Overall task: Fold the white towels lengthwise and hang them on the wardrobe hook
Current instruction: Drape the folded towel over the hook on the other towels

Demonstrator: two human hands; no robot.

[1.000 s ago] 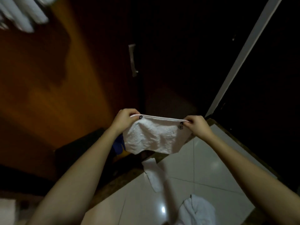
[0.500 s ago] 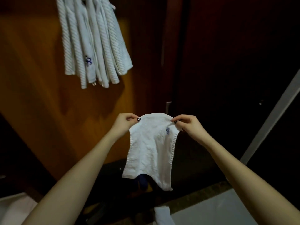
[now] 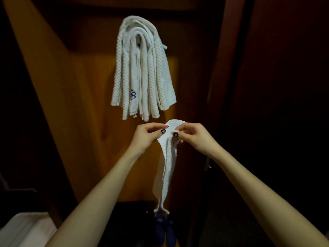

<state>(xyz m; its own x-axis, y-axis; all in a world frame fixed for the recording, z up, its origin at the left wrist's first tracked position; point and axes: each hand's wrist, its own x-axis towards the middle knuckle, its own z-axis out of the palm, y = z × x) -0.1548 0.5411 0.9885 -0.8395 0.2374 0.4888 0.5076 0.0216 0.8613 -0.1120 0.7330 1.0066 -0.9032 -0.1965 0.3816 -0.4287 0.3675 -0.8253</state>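
Left hand (image 3: 146, 135) and right hand (image 3: 194, 135) pinch folded towel (image 3: 164, 168) at its top, just below the hung towels (image 3: 142, 75). Risk: crowded hook (image 3: 138, 40) — new loop may slip off.

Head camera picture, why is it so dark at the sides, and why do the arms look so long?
Head view: light falls mostly on the orange-brown wooden wardrobe panel, the bunch of hanging white waffle-weave towels and the narrow folded white towel that the left hand and right hand pinch; the sides sink into shadow. Head view: the wide lens stretches the forearms towards the bottom edge.
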